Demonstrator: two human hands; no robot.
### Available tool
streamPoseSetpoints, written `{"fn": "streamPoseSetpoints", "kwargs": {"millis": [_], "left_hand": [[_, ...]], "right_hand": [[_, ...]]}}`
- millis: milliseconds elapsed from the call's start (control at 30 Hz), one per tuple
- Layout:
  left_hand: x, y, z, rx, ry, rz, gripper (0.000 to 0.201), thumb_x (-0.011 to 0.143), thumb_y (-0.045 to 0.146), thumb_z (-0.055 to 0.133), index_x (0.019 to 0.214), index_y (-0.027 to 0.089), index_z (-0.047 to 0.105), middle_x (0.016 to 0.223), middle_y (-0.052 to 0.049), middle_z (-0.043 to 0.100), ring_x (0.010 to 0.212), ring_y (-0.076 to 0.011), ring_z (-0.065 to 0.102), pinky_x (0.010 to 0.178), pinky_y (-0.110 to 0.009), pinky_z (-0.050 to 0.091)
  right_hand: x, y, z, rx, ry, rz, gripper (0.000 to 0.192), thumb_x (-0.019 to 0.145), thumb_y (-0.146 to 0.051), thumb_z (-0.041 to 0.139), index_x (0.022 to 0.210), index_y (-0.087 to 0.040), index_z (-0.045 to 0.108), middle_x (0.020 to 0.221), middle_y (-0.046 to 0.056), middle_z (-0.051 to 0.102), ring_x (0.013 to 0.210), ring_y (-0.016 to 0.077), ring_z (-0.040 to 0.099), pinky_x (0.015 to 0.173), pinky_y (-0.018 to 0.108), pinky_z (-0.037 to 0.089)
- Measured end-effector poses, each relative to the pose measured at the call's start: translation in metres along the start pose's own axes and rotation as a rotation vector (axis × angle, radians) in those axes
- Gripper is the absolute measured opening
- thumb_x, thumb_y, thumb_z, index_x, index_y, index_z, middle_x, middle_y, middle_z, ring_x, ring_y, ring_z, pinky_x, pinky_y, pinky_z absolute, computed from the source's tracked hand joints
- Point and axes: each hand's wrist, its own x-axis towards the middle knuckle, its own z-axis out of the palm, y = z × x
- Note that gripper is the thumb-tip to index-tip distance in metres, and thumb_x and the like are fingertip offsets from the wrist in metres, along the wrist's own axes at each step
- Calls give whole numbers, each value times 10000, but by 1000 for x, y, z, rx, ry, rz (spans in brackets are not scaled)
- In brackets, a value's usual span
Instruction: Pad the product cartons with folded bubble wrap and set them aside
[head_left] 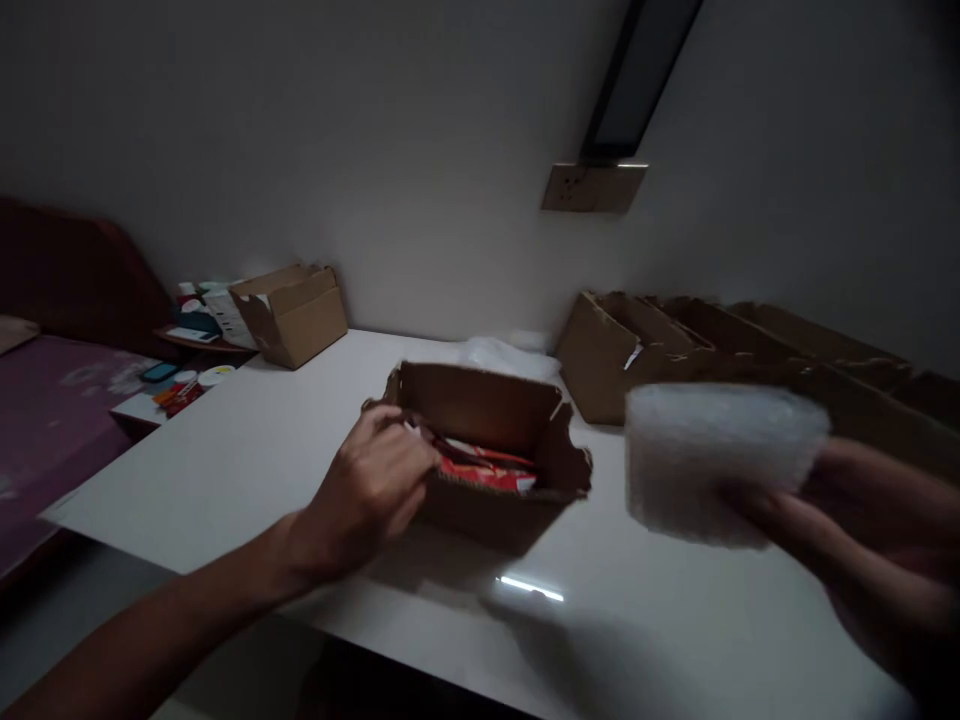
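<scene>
**Open carton at the table's middle, one hand on its edge, the other holding a white wrapped bundle**

A small open cardboard box (pixel 487 455) sits on the white table (pixel 247 450), near the front edge, with red packets (pixel 487 470) lying inside it. The left hand (pixel 371 490) rests at the box's near left wall, fingers curled loosely over the edge and reaching just inside; whether they pinch anything there is too dark to tell. To the right, raised above the tabletop and well apart from the box, the right hand (pixel 847 530) holds a white bubble-wrap bundle (pixel 716 460), its fingers closed round the lower right side. Behind the bundle a row of empty cartons (pixel 675 345) lines the wall. Crumpled clear plastic (pixel 499 352) lies just behind the box. At the far left corner stands another open carton (pixel 292 312), beside small bottles and packets (pixel 196 310).
</scene>
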Motion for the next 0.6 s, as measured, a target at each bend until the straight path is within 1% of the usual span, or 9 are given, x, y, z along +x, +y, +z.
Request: {"fn": "streamPoseSetpoints", "kwargs": {"millis": [33,67,133,200,267,333,400,500,600], "left_hand": [[-8,12,-10,-24,-13,1,200,851,30,501,949,167,609,816,-24,687,775,-162,600,1028,-458,439],[-15,23,-20,-52,-28,-7,206,864,30,494,968,164,611,814,-23,686,770,-159,598,1034,-464,433],[-26,36,-35,-112,-78,-38,214,882,28,480,987,160,612,840,-28,693,786,-158,610,1055,-470,415],[-33,40,-45,-168,-131,-61,213,889,24,477,982,161,610,888,-36,706,823,-157,630,1067,-458,409],[-36,38,-49,-201,-161,-66,210,889,17,478,973,160,607,911,-39,711,853,-157,643,1067,-443,413],[-37,34,-50,-218,-144,-58,214,888,11,477,974,156,608,916,-41,715,862,-157,647,1061,-437,418],[-37,31,-47,-229,-109,-55,212,885,9,483,973,150,614,918,-42,719,866,-157,649,1058,-437,417],[-37,30,-43,-245,-69,-47,205,880,14,495,973,143,623,915,-43,723,861,-158,652,1057,-443,414],[-36,30,-41,-245,-57,-29,211,873,13,502,988,137,629,890,-42,724,847,-160,653,1045,-447,428]], "right_hand": [[10,-13,3,-31,-39,-65,425,763,-662,698,956,-286,742,838,52,749,690,225,699,545,307,565],[18,-27,9,-56,-105,-136,396,799,-648,673,958,-290,732,829,43,739,662,204,676,520,292,535],[30,-53,27,-110,-255,-304,341,878,-595,606,915,-278,725,789,36,712,616,171,619,498,275,474],[36,-71,50,-208,-378,-486,317,916,-507,575,782,-253,710,721,36,672,605,165,567,509,278,419],[39,-80,71,-370,-481,-584,314,905,-396,591,647,-230,660,672,32,635,601,159,539,510,275,351],[42,-86,88,-513,-628,-564,286,884,-320,610,620,-216,643,648,17,627,559,137,526,492,264,282],[46,-92,98,-633,-767,-483,229,892,-283,600,690,-209,676,677,23,664,553,133,561,488,258,270],[48,-102,109,-831,-862,-417,84,840,-226,650,801,-185,713,781,87,733,635,192,655,512,266,337],[41,-106,125,-902,-988,-399,49,790,-174,685,800,-166,732,794,135,749,685,243,704,571,292,443]]}}
